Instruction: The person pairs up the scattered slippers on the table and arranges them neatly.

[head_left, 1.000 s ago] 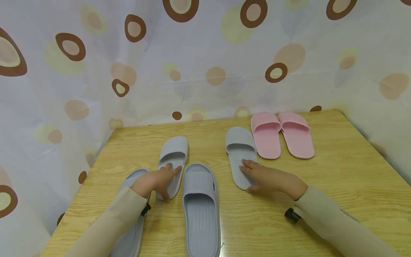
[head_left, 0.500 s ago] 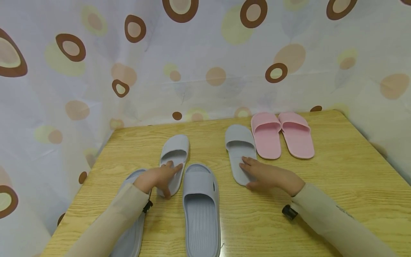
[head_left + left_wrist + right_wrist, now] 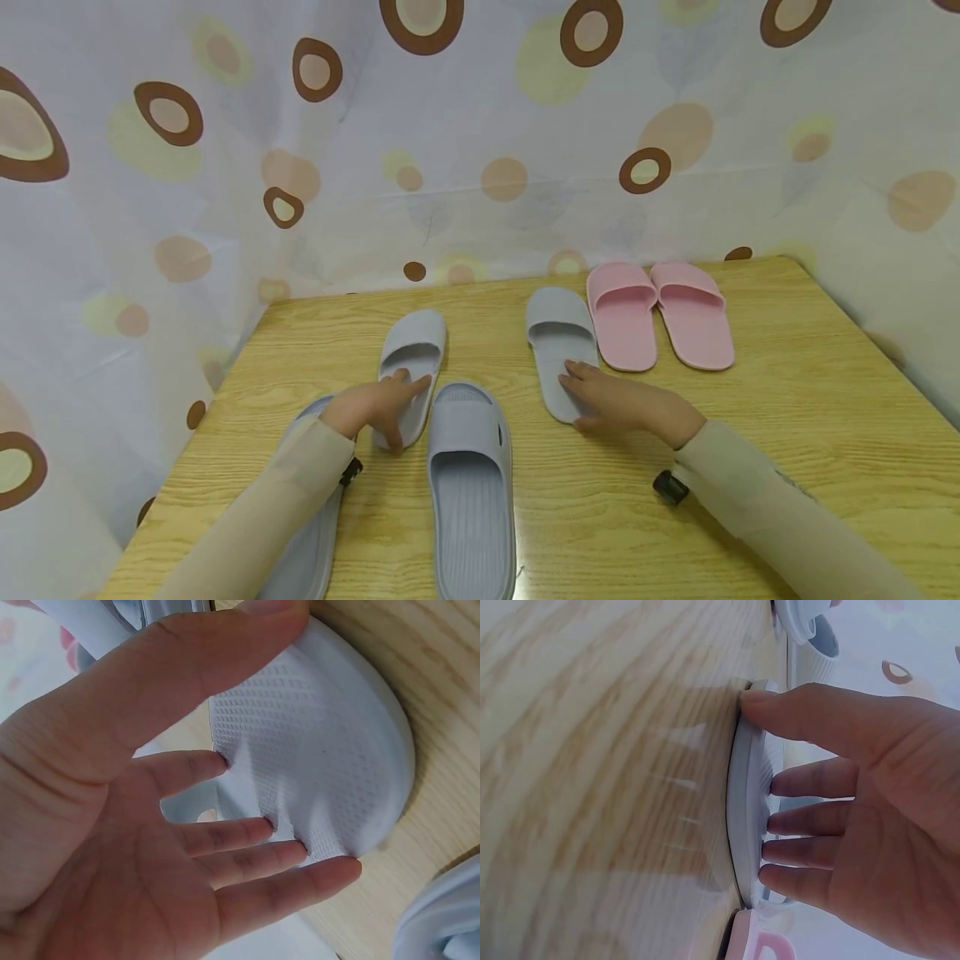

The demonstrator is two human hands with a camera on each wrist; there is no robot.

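- The left slipper (image 3: pixel 417 335) lies at 1 o'clock from the left grip (image 3: pixel 381 408), the nearer one; its long axis runs from heel at 7 o'clock to toe at 1.
- The right slipper (image 3: pixel 558 354) lies at 10 o'clock from the right grip (image 3: pixel 618 404), nearer to that side, its toe pointing between 11 and 12.
- Left grip: released, spread fingers touching the insole near the heel.
- Right grip: also released, straight fingers on the insole, thumb against the heel's edge.
- Both slippers are on the tabletop (image 3: pixel 802 400): pale grey, broad-strapped, round-heeled, the left insole finely textured.
- The big slipper (image 3: pixel 471 508) sits just beside the left one, at 5 o'clock; the pink pair (image 3: pixel 628 333) is at 2 o'clock from the right one, contact unclear.
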